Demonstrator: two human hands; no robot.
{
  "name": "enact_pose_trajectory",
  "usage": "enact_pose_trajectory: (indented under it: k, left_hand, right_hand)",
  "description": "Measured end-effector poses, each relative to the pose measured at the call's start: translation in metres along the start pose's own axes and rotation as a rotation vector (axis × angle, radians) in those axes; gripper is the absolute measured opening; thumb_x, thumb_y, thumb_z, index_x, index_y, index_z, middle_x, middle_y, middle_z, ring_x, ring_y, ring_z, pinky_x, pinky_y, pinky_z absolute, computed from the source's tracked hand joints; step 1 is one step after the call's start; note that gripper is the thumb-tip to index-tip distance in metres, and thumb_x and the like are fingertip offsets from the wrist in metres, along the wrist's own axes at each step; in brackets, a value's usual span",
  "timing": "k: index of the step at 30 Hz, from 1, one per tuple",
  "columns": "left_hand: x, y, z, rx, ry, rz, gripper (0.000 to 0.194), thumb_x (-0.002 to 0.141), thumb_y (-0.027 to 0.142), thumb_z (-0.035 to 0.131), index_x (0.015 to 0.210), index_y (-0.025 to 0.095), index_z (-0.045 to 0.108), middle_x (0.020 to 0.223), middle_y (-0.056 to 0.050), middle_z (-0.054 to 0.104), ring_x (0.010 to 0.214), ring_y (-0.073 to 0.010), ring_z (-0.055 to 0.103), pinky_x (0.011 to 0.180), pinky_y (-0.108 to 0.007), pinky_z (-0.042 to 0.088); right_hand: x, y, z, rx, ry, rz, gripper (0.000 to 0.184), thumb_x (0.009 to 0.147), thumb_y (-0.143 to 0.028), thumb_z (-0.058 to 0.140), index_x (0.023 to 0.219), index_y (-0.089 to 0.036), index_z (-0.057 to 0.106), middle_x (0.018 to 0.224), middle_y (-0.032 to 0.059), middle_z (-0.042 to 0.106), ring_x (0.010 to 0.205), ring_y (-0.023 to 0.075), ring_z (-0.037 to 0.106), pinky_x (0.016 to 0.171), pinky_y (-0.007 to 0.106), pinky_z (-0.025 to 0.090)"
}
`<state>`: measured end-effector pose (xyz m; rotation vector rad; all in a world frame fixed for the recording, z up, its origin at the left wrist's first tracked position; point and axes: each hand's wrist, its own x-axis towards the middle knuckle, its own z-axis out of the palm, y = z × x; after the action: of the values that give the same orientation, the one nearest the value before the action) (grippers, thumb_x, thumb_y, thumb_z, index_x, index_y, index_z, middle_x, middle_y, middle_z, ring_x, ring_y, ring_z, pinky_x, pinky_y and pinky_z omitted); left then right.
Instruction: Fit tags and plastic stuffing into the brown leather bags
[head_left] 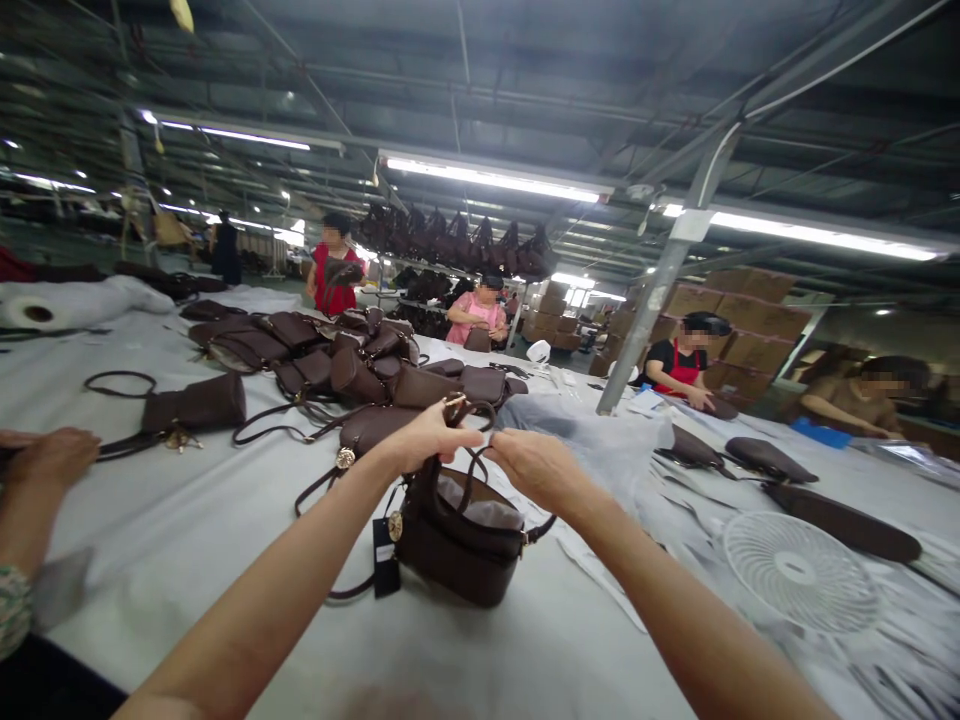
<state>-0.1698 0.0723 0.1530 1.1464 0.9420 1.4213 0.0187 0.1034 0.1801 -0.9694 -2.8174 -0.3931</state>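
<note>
A dark brown handbag (456, 560) stands upright on the white-covered table in front of me, its top open and grey-white stuffing (491, 513) showing inside. My left hand (429, 438) is closed on a dark strap at the bag's upper left. Just right of it, my right hand (536, 465) pinches a thin loop of the bag's handle (471, 478). From the bag's left side hangs a black tag (386, 557), beside a round gold charm (395, 526). Another brown bag (371, 428) lies directly behind, partly covered by my left hand.
Brown bags (360, 375) lie heaped farther back. At left, a co-worker's hand (56, 458) is near a bag (195, 408). A white fan (801, 572) and several brown pieces (844, 522) lie to the right. A slanted post (649, 310) rises beyond the table, with people working around it.
</note>
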Motion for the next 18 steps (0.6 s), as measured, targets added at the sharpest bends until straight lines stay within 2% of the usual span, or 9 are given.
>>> enact_pose_trajectory:
  k: [3, 5, 7, 9, 11, 12, 14, 16, 18]
  left_hand:
    - [-0.002, -0.002, 0.014, 0.356, -0.19, -0.017, 0.028, 0.056, 0.015, 0.074, 0.08, 0.014, 0.06, 0.065, 0.004, 0.056, 0.049, -0.007, 0.045, 0.039, -0.016, 0.032]
    - [0.0, -0.002, 0.013, 0.428, -0.204, -0.028, 0.024, 0.057, 0.016, 0.07, 0.078, 0.014, 0.06, 0.064, 0.004, 0.056, 0.051, -0.0082, 0.044, 0.04, -0.018, 0.031]
    - [0.003, -0.002, 0.009, 0.465, -0.208, -0.036, 0.026, 0.055, 0.015, 0.069, 0.08, 0.014, 0.062, 0.065, 0.003, 0.056, 0.054, -0.0094, 0.046, 0.043, -0.019, 0.032]
    - [0.007, 0.0, 0.008, 0.536, -0.241, -0.057, 0.031, 0.053, 0.015, 0.07, 0.084, 0.015, 0.063, 0.068, 0.003, 0.059, 0.057, -0.011, 0.048, 0.047, -0.021, 0.035]
    - [0.011, 0.003, 0.01, 0.646, -0.277, -0.092, 0.033, 0.052, 0.016, 0.071, 0.084, 0.015, 0.063, 0.068, 0.003, 0.059, 0.057, -0.012, 0.049, 0.048, -0.022, 0.035]
    - [0.012, 0.005, 0.011, 0.704, -0.295, -0.109, 0.032, 0.051, 0.016, 0.071, 0.082, 0.015, 0.063, 0.066, 0.003, 0.058, 0.056, -0.0121, 0.047, 0.048, -0.023, 0.035]
    - [0.013, 0.01, 0.014, 0.778, -0.338, -0.106, 0.029, 0.051, 0.016, 0.071, 0.079, 0.014, 0.062, 0.065, 0.004, 0.056, 0.057, -0.0125, 0.047, 0.049, -0.023, 0.036]
    - [0.01, 0.013, 0.014, 0.752, -0.397, -0.041, 0.028, 0.053, 0.016, 0.069, 0.08, 0.015, 0.063, 0.07, 0.003, 0.057, 0.065, -0.0142, 0.05, 0.056, -0.023, 0.04]
    - [0.006, 0.014, 0.011, 0.696, -0.449, 0.012, 0.026, 0.058, 0.019, 0.066, 0.084, 0.015, 0.063, 0.078, 0.001, 0.059, 0.074, -0.0159, 0.053, 0.064, -0.024, 0.043]
  right_hand:
    - [0.009, -0.011, -0.01, 0.02, -0.008, 0.016, 0.028, 0.099, -0.027, 0.039, 0.097, -0.018, 0.065, 0.097, 0.0097, 0.071, 0.089, 0.021, 0.066, 0.069, 0.026, 0.042]
    - [0.009, -0.011, -0.011, 0.059, 0.02, 0.057, 0.025, 0.098, -0.03, 0.043, 0.098, -0.018, 0.066, 0.097, 0.0096, 0.07, 0.092, 0.0214, 0.066, 0.072, 0.026, 0.044]
    - [0.008, -0.008, -0.008, 0.083, 0.107, 0.133, 0.027, 0.093, -0.034, 0.054, 0.112, -0.016, 0.061, 0.108, 0.0115, 0.067, 0.096, 0.0229, 0.065, 0.075, 0.028, 0.047]
    - [0.005, -0.006, -0.005, 0.053, 0.21, 0.144, 0.056, 0.085, -0.032, 0.065, 0.135, -0.017, 0.046, 0.128, 0.0153, 0.057, 0.103, 0.0255, 0.063, 0.075, 0.03, 0.05]
    - [0.004, -0.005, -0.004, -0.04, 0.237, 0.004, 0.071, 0.084, -0.025, 0.065, 0.146, -0.024, 0.03, 0.141, 0.0159, 0.045, 0.107, 0.0263, 0.061, 0.073, 0.03, 0.051]
    - [0.004, -0.006, -0.004, -0.093, 0.217, -0.086, 0.067, 0.087, -0.022, 0.06, 0.147, -0.027, 0.028, 0.14, 0.0152, 0.046, 0.106, 0.0254, 0.062, 0.071, 0.029, 0.051]
    - [0.004, -0.007, -0.005, -0.173, 0.15, -0.205, 0.05, 0.094, -0.017, 0.046, 0.143, -0.023, 0.035, 0.125, 0.0139, 0.057, 0.095, 0.0227, 0.065, 0.064, 0.026, 0.049]
    - [0.003, -0.006, -0.006, -0.207, 0.111, -0.207, 0.035, 0.097, -0.015, 0.036, 0.131, -0.016, 0.047, 0.106, 0.0121, 0.063, 0.086, 0.0213, 0.065, 0.06, 0.026, 0.047]
    - [0.002, 0.0, -0.007, -0.217, 0.097, -0.181, 0.026, 0.099, -0.021, 0.036, 0.116, -0.013, 0.055, 0.098, 0.0112, 0.063, 0.084, 0.0215, 0.065, 0.058, 0.026, 0.045]
